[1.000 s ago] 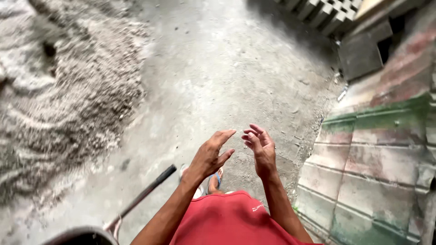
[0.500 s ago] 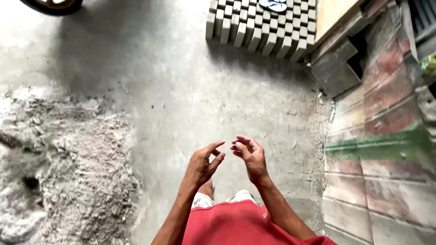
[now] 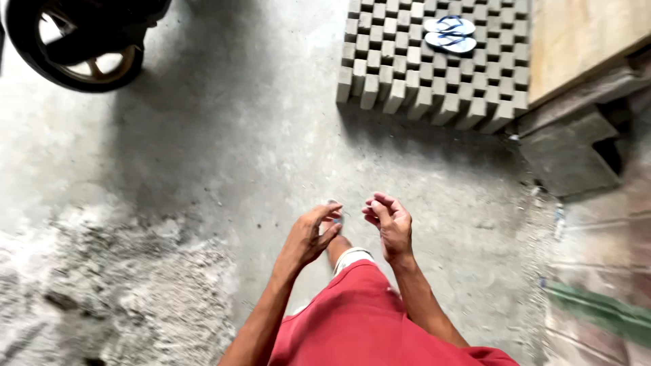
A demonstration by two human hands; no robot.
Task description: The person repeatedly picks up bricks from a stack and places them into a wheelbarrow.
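Left hand (image 3: 310, 237) and right hand (image 3: 390, 225) hover empty, fingers curled.

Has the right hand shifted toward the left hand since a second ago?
Cannot tell for sure: the camera itself swings, so the floor changes each frame. Against the left hand, the right hand keeps about the same small gap, fingers curled, both empty.

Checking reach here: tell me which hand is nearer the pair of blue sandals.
Right. The right hand hangs below the blue sandals, slightly to their left; the left hand sits farther left and a little lower. Both hold nothing.
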